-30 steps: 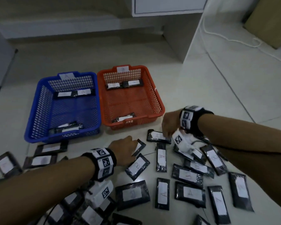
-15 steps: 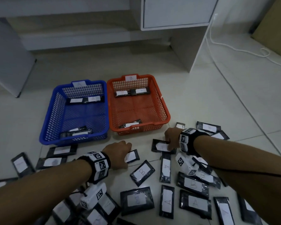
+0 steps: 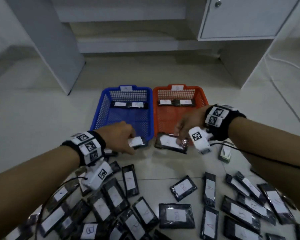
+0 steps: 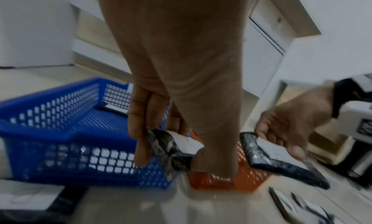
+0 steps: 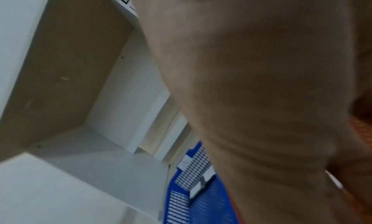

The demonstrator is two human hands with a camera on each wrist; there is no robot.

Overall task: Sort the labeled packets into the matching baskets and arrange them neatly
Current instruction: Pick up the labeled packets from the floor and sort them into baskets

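Observation:
My left hand (image 3: pixel 126 139) grips a small black packet with a white label (image 3: pixel 136 142) just over the near rim of the blue basket (image 3: pixel 100 110). In the left wrist view the fingers curl round that packet (image 4: pixel 177 149). My right hand (image 3: pixel 184 130) pinches a larger labeled packet (image 3: pixel 170 142) at the near edge of the orange basket (image 3: pixel 203 99); the same packet (image 4: pixel 281 157) shows in the left wrist view. Each basket holds packets along its far wall. Several labeled packets (image 3: pixel 177 215) lie scattered on the floor in front of me.
A white desk leg (image 3: pixel 59 49) stands left behind the baskets, and a cabinet with a door (image 3: pixel 241 19) hangs at the right. A white cable (image 3: pixel 287 63) runs along the floor at far right. A small light object (image 3: pixel 225 153) lies right of the orange basket.
Both hands have lifted packets from the floor and carried them forward to the baskets' near rims. The head view has tilted up, showing more furniture.

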